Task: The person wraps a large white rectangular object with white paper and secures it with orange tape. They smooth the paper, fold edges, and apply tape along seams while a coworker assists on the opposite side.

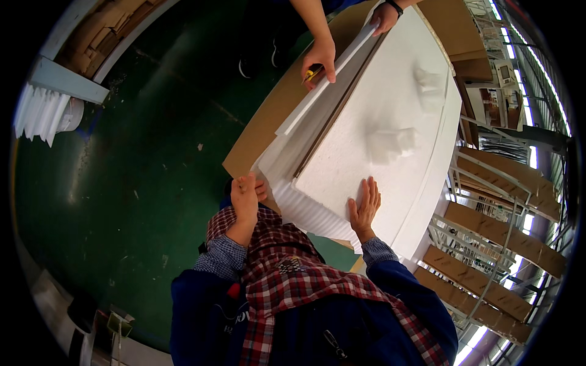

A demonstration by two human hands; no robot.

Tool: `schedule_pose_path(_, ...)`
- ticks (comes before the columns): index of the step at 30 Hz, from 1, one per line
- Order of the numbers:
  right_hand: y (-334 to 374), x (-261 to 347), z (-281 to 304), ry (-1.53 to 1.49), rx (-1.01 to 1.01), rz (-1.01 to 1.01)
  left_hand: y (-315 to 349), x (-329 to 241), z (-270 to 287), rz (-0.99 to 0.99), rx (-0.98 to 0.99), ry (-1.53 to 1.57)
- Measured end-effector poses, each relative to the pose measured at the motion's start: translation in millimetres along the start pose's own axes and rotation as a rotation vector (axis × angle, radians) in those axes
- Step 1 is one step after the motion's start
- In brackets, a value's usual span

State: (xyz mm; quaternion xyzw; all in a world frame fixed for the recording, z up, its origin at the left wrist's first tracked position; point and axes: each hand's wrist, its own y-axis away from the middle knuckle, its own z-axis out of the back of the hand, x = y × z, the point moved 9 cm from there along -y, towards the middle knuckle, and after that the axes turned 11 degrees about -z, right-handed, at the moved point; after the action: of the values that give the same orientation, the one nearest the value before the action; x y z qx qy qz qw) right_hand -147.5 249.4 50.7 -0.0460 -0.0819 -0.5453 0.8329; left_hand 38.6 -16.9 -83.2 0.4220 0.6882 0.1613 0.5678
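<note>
A large white panel [342,165] with a brown edge lies before me, wrapped underneath by thin white foam sheeting [311,213]. My right hand [366,204] rests flat on its near end, fingers stretched. At the near left corner, my left hand [246,196] is closed, fingers curled beside the foam sheeting and the brown cardboard [256,146]; what it grips, if anything, is hidden. Across from me, another person's hands hold a long white strip [329,79] along the panel's left side. One of those hands also has a small yellow tool [312,74].
Two crumpled translucent foam pieces [392,145] sit on the panel. Racks with long cardboard boxes [482,241] stand at the right. White sheets [39,113] and a bin of cardboard [104,36] are at the far left, beside the green floor [152,183].
</note>
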Motion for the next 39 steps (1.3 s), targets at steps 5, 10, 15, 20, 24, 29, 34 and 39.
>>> schedule_pose_path(5,0,1,-1,0.009,0.008,-0.011,-15,-9,-26,-0.366,0.086,-0.078)
schedule_pose_path(10,0,0,0,-0.008,0.003,-0.002,16,-57,-65,-0.656,0.151,-0.305)
schedule_pose_path(15,1,1,0,0.008,0.005,-0.005,105,-85,-122,-1.428,0.447,-0.710)
schedule_pose_path(20,1,2,3,-0.008,0.000,0.003,106,-68,-132,-1.456,0.584,-0.788)
schedule_pose_path(24,0,1,1,-0.010,0.002,0.001,101,-68,-128,-1.247,0.638,-0.706)
schedule_pose_path(29,1,0,1,-0.009,0.000,0.003,64,-48,-107,-0.947,0.454,-0.491)
schedule_pose_path(34,1,0,0,-0.006,0.008,-0.001,33,-29,-96,-0.768,0.393,-0.767)
schedule_pose_path(39,1,-2,-1,0.003,0.010,-0.001,34,-26,-96,-0.735,0.397,-1.047)
